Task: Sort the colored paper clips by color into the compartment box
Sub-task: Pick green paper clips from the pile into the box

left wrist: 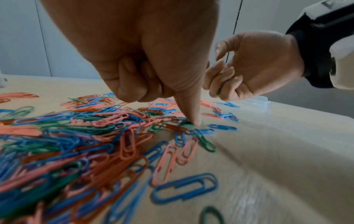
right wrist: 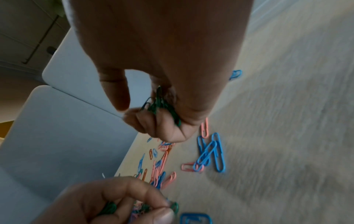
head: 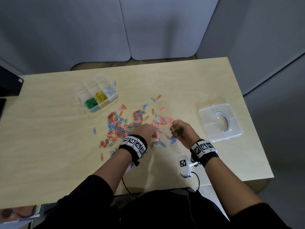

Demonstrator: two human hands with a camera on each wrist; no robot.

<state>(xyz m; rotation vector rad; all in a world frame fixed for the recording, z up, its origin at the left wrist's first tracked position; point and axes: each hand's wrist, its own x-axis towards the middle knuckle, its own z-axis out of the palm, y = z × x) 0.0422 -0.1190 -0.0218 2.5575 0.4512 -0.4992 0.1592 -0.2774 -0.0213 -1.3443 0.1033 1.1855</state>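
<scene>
The right hand [head: 181, 131], at center right of the head view, clutches a bunch of green paper clips [right wrist: 162, 106]. The left hand [head: 146, 132] pinches one green clip [right wrist: 174, 206] at the edge of the mixed pile [head: 125, 124]. These clips look light, stiff and slick; a fingertip pinch across the loop suits them. The compartment box [head: 97, 96] sits upper left.

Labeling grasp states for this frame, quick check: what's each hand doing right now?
Left hand: index fingertip and thumb pinching a green wire paper clip at the pile's edge, other fingers curled.
Right hand: closed grip around a bunch of green paper clips.
</scene>
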